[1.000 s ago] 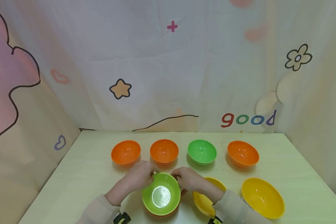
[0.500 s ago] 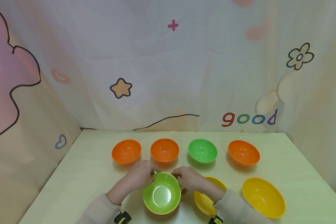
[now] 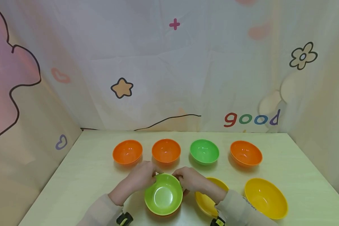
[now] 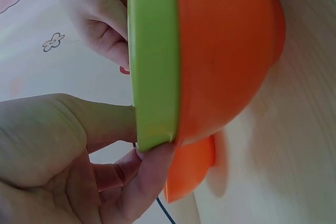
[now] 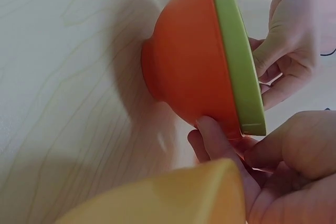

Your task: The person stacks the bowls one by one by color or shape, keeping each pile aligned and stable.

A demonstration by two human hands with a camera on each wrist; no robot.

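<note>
I see a pale table (image 3: pixel 82 175); at right, a yellow bowl (image 3: pixel 265 198), while the right forearm (image 3: pixel 213 191) crosses a second yellow bowl (image 3: pixel 205 205). Near centre, the lime bowl (image 3: pixel 164 195) sits in the lower orange bowl (image 4: pixel 223 51). Three orange bowls (image 3: pixel 127 152) and a green bowl (image 3: pixel 204 152) line the far side. The left hand (image 3: pixel 142 175) pinches the lime bowl's rim; the right hand (image 3: pixel 190 179) grips the lower orange bowl's side.

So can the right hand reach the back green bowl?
Probably yes: nothing blocks the right hand from the green bowl just beyond, though it would first need to release the orange bowl under the lime bowl.
</note>
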